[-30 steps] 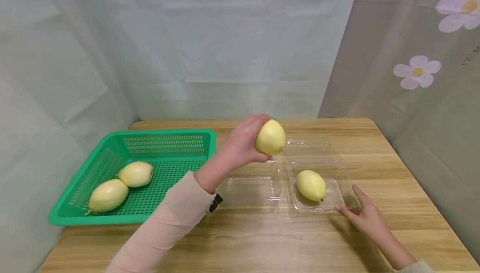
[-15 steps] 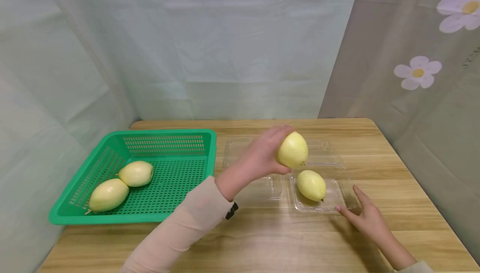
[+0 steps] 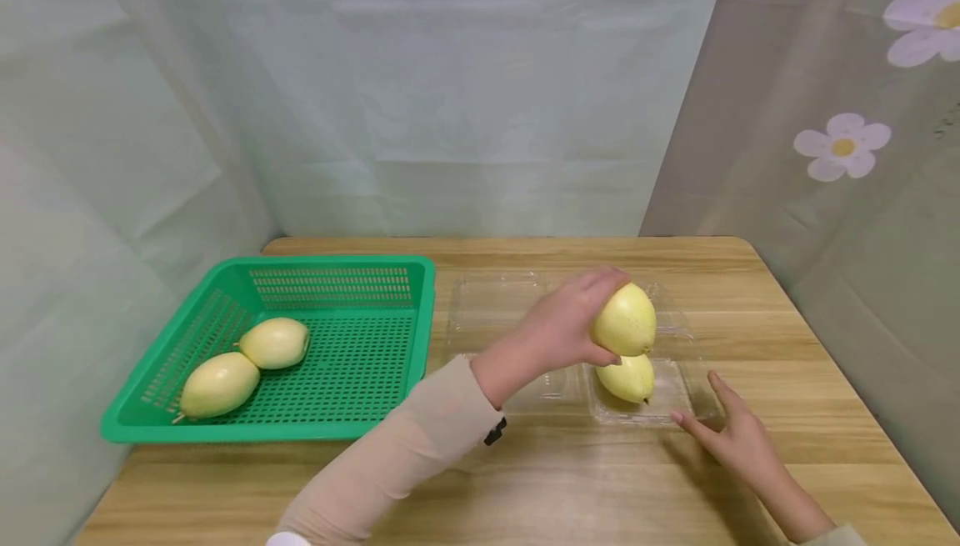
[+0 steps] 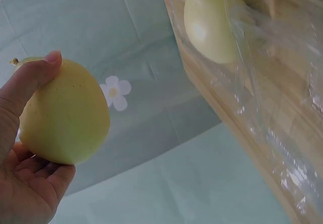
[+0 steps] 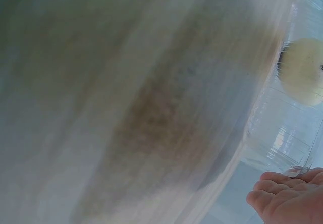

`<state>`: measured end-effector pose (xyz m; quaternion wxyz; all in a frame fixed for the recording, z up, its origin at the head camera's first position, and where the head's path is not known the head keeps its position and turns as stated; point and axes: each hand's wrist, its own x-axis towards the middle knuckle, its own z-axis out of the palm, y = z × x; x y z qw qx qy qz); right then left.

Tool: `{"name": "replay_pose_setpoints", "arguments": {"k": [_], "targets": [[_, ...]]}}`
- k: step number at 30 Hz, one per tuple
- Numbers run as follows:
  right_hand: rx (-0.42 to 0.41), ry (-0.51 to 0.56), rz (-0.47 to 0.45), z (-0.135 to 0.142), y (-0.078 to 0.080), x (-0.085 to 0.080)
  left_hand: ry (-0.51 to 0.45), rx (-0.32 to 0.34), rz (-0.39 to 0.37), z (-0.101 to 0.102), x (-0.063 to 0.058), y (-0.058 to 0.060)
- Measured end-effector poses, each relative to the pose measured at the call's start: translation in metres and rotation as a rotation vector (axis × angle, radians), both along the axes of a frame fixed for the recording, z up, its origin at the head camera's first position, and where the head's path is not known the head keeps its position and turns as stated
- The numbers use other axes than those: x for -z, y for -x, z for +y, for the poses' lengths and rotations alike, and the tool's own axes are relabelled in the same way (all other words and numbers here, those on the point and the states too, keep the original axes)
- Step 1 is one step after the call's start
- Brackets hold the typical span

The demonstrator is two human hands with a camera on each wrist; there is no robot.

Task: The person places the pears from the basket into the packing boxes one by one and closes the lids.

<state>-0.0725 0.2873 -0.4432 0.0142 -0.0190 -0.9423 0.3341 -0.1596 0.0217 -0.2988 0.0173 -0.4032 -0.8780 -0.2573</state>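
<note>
My left hand (image 3: 564,321) grips a yellow pear (image 3: 626,321) with thumb and fingers on either side of it. This pear is held up over the clear plastic box (image 3: 693,350) on the right. In that box lies another pear (image 3: 627,380), partly covered by the held one in the head view. My right hand (image 3: 733,439) is at the box's front right corner, thumb and fingers spread apart and nothing gripped between them. The left wrist view shows the held pear (image 4: 65,110) in the fingers, with the boxed pear (image 4: 209,24) beyond.
A green basket (image 3: 345,262) stands on the left with two pears (image 3: 220,385) at its left side. Between basket and right box lies another clear plastic box (image 3: 491,296) with its lid folded back, partly behind my left arm. A wooden table (image 3: 555,479) bears everything; curtains hang around it.
My left hand has carried the pear rightward and lower, from above the left box to over the pear in the right box. My right hand has stayed in place.
</note>
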Motion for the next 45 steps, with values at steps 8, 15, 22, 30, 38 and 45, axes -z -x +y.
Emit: {"name": "replay_pose_setpoints", "arguments": {"k": [8,15,22,30,38,45], "targets": [[0.006,-0.008,-0.001,0.001,0.001,0.002,0.045,-0.008,-0.033,0.019,0.011,-0.001],[-0.006,0.003,0.003,0.002,0.002,0.003,0.087,0.024,-0.006,0.034,0.020,-0.002],[-0.005,-0.006,-0.009,0.001,0.001,0.000,0.156,0.042,0.000,0.050,0.026,-0.008],[-0.013,-0.002,-0.013,0.000,0.002,0.000,0.192,0.061,0.029,0.060,0.034,-0.012],[-0.004,0.020,0.026,-0.001,0.003,0.000,0.222,0.084,0.055,0.069,0.042,-0.013],[-0.008,0.024,0.038,-0.002,0.001,0.000,0.252,0.098,0.070,0.078,0.054,-0.012]]}}
